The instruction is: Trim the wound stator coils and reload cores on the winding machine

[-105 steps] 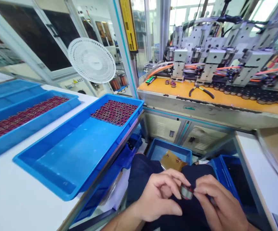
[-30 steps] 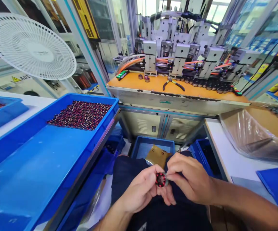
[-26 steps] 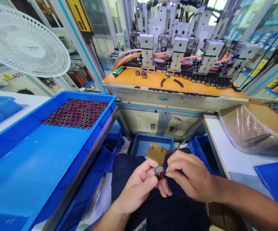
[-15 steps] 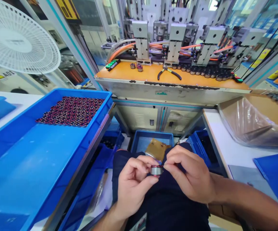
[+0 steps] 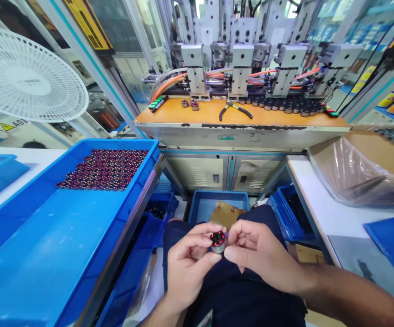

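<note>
A small motor stator with a grey metal ring and red windings is held above my lap, its wound face tilted up toward me. My left hand grips it from the left between thumb and fingers. Close by its right side is my right hand, thumb and forefinger apart and the other fingers curled. Whether the right fingertips touch the stator I cannot tell. Many similar stators lie packed at the far end of the large blue tray on my left.
Ahead, an orange bench carries pliers, a few stators and a row of dark parts under machine heads. Below is a blue bin. A plastic-lined carton stands right; a white fan left.
The stator has tilted from side-on to show its wound face. My right fingers have parted from a pinch at its edge. The view has shifted slightly.
</note>
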